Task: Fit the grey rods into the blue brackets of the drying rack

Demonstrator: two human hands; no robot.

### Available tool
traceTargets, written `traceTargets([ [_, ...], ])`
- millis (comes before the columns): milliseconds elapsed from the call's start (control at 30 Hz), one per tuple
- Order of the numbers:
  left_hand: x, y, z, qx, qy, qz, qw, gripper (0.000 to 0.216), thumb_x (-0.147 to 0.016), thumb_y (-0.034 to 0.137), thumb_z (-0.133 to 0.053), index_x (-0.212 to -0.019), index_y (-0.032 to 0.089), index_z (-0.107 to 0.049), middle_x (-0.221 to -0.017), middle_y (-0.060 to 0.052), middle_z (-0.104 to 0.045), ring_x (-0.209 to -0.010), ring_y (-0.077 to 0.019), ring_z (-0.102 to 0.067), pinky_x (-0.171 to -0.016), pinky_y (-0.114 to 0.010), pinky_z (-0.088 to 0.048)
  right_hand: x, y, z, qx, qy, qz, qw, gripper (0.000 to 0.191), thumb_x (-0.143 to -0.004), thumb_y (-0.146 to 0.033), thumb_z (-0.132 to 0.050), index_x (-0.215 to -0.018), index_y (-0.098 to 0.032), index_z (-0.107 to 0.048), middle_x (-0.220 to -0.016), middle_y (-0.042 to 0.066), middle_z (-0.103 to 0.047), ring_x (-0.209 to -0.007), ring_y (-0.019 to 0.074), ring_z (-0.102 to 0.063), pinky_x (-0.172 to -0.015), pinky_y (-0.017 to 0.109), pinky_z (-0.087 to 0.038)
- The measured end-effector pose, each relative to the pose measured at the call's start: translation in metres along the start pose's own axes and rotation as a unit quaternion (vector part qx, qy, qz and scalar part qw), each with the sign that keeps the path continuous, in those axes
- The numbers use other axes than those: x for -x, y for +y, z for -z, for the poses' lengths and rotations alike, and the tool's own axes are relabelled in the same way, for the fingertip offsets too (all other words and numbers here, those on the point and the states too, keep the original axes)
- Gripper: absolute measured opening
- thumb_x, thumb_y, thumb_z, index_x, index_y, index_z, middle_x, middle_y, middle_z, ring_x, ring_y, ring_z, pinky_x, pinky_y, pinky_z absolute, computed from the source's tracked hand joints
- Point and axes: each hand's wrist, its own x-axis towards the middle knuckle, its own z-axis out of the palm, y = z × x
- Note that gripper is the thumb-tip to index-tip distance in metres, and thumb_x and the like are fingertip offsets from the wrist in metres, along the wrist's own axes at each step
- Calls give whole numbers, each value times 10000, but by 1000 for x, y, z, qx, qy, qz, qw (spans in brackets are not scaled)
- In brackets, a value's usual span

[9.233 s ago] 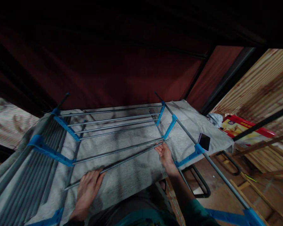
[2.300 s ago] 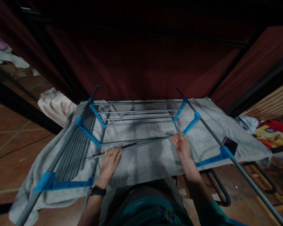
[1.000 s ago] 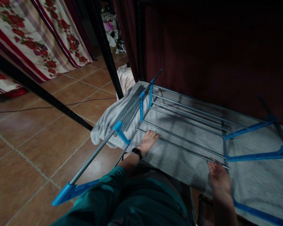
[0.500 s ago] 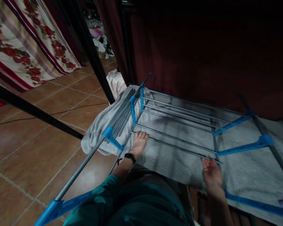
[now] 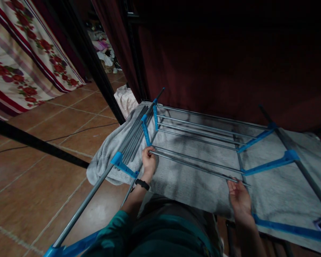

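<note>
A loose grey metal rod (image 5: 198,166) lies across a drying rack frame of grey rods and blue plastic brackets (image 5: 267,165). My left hand (image 5: 148,162), with a black wristband, is closed on the rod's left end beside a blue bracket (image 5: 146,134). My right hand (image 5: 239,196) holds the rod's right end with curled fingers. The frame rests on a grey towel (image 5: 192,182). A bundle of spare grey rods (image 5: 133,134) lies along the frame's left side.
A dark red curtain (image 5: 216,67) hangs behind the rack. Brown floor tiles (image 5: 42,153) spread to the left, crossed by a black pole (image 5: 37,144). A flowered cloth (image 5: 18,67) hangs at far left. Clothes lie on the floor at the back.
My left hand moved up the rod to its left end and closed on it by the blue bracket. The view swung left and then settled; my right hand kept the right end.
</note>
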Motion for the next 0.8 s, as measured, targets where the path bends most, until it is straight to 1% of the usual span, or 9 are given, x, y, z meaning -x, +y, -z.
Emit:
traceTargets([
  [67,-2,0,-5,113,31,79,990,275,-721,121,-700,-969,231,-651,-960,-27,-658,-957,-182,-656,-977,-343,-503,0,1,1,0,-3,1,1000,201,-740,-254,-796,-872,-217,-650,-913,-22,-692,-863,129,-683,-930,294,-588],
  [100,-3,1,-6,160,46,112,980,309,-710,125,-723,-989,229,-642,-936,-12,-659,-905,-161,-666,-930,-315,-514,0,1,1,-1,-4,0,1000,204,-738,-251,-798,-879,-215,-655,-917,-19,-695,-864,130,-684,-927,293,-590],
  [167,-4,4,-7,228,67,157,959,366,-693,110,-744,-1014,230,-618,-935,5,-663,-852,-130,-684,-864,-276,-522,0,3,2,-7,-6,-1,1000,207,-733,-246,-801,-882,-209,-662,-932,-10,-699,-877,129,-687,-943,290,-584],
  [233,-3,6,-7,268,71,184,943,377,-706,91,-731,-1029,227,-594,-935,6,-679,-833,-120,-702,-851,-270,-531,-1,4,2,-11,-6,1,1000,203,-728,-239,-804,-872,-205,-664,-946,-3,-702,-899,129,-688,-978,294,-569],
  [367,1,9,-7,285,59,225,930,366,-764,81,-699,-1069,229,-562,-886,-16,-718,-834,-143,-728,-887,-317,-558,-1,5,4,0,-7,10,1000,206,-726,-248,-805,-866,-208,-660,-944,0,-705,-914,140,-692,-1032,336,-546],
  [467,3,8,-8,288,66,238,925,357,-784,99,-716,-1072,237,-557,-859,-10,-726,-823,-144,-730,-880,-321,-567,-1,5,4,6,-7,15,1000,199,-736,-257,-801,-862,-208,-656,-932,0,-706,-905,145,-697,-1027,354,-549],
  [633,4,7,-8,287,33,250,924,222,-809,210,-781,-920,201,-589,-825,-13,-726,-786,-135,-725,-829,-303,-570,-3,6,4,-8,-4,7,1000,184,-745,-259,-802,-846,-204,-658,-959,-6,-712,-917,121,-694,-1008,309,-555],
  [700,4,7,-6,283,29,260,923,250,-800,257,-819,-850,192,-582,-807,-16,-723,-776,-140,-726,-809,-302,-570,-4,7,4,-9,3,2,1000,178,-744,-249,-799,-849,-204,-663,-953,-15,-710,-916,111,-691,-1010,296,-552],
  [800,5,8,-6,284,30,269,920,287,-795,287,-841,-804,187,-572,-792,-15,-722,-760,-139,-723,-791,-297,-571,-6,7,5,-7,7,1,1000,166,-745,-237,-790,-848,-208,-664,-927,-26,-705,-902,107,-691,-1020,305,-548],
])
